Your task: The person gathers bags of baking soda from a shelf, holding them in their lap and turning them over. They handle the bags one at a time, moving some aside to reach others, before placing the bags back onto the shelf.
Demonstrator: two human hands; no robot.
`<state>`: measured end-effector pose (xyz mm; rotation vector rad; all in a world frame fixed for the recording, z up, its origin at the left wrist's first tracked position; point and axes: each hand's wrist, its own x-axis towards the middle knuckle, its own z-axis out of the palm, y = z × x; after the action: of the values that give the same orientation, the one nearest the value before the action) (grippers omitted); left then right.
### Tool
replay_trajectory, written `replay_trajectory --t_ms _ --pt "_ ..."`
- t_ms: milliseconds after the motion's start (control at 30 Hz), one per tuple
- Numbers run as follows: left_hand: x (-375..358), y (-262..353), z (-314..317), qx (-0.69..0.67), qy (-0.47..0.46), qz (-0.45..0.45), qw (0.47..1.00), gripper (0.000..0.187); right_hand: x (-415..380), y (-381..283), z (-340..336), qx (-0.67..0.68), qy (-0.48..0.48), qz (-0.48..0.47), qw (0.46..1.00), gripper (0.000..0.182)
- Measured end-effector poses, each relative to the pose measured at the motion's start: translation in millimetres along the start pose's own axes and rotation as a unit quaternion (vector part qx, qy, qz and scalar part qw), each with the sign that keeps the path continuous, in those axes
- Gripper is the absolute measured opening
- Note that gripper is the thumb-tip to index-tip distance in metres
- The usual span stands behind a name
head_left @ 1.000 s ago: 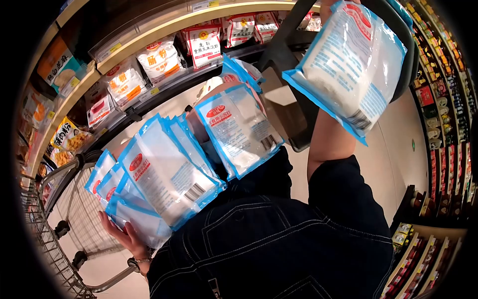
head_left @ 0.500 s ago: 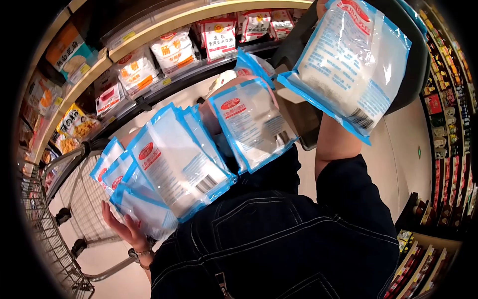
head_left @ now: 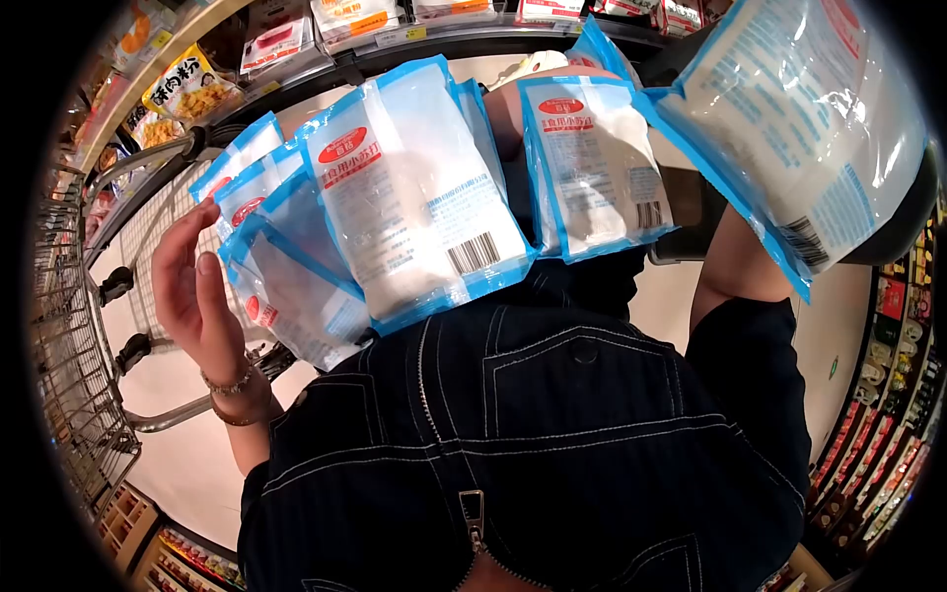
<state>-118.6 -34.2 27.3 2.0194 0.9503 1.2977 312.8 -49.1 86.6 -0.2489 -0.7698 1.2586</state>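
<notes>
My left hand (head_left: 197, 296) is raised beside a cluster of baking soda bags on my lap, with its fingers apart and nothing in it. The front bag of baking soda (head_left: 404, 197) is clear plastic with blue edges and a red oval logo, and several more overlap at its left. Another baking soda bag (head_left: 597, 168) leans on my other knee. At the upper right, a large-looking baking soda bag (head_left: 789, 128) is close to the camera. My right forearm (head_left: 745, 261) runs up behind that bag, which hides my right hand and fingers.
A wire shopping cart (head_left: 74, 326) stands at the left. Ahead, a store shelf (head_left: 395, 39) carries packets of flour, and a yellow packet (head_left: 192, 87) sits at its left. A dark container (head_left: 903, 217) shows behind the near bag. Stocked shelves (head_left: 878, 395) line the right.
The view has tilted and shifted, so the bags on my lap appear farther right. My left hand has come up away from the lower bag. The near bag has shifted to the right in view.
</notes>
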Motion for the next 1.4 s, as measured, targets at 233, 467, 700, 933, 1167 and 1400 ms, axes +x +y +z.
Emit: replay_trajectory --t_ms 233,467,700,933,1167,1400 --pt "18 17 18 -0.113 -0.083 -0.059 0.988 0.026 6 28 6 -0.001 0.01 0.049 0.999 0.031" --pt "49 56 53 -0.268 -0.227 -0.101 0.931 0.052 28 76 17 -0.002 -0.004 0.16 0.987 0.034" --pt "31 29 52 -0.227 -0.151 0.057 0.96 0.037 38 139 47 -0.018 -0.066 0.284 0.957 0.037" --pt "-33 42 -21 -0.256 0.082 -0.266 0.926 0.033 15 156 64 -0.147 -0.089 0.365 0.915 0.041" --pt "-103 29 -46 -0.294 0.315 -0.353 0.83 0.031 -17 111 32 -0.236 -0.074 0.378 0.892 0.044" --pt "-126 -1 -7 -0.319 0.341 -0.397 0.79 0.031 -8 77 10 -0.238 -0.016 0.35 0.906 0.044"
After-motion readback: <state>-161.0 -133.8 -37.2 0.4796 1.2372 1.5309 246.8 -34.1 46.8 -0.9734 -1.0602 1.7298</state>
